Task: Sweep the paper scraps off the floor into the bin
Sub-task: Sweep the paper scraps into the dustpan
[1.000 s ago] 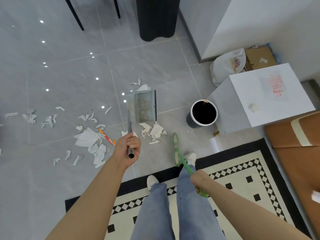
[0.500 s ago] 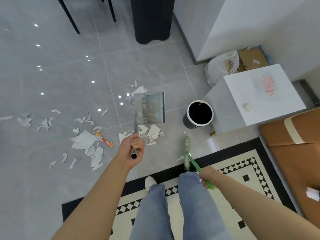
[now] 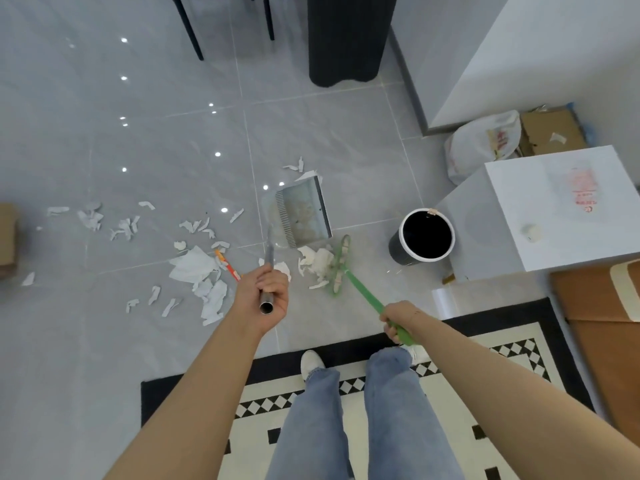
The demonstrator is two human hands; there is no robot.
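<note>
— Where are the hands?
— The left hand (image 3: 268,295) grips the dustpan's metal handle (image 3: 268,268); the right hand (image 3: 398,318) is curled round the green broom (image 3: 360,285).
— And the paper scraps (image 3: 197,268)?
— Strewn over the grey tiled floor (image 3: 156,150). One clump (image 3: 317,263) lies between the broom head and the dustpan (image 3: 303,216), touching the bristles. The bin (image 3: 422,237) stands just right of them.
</note>
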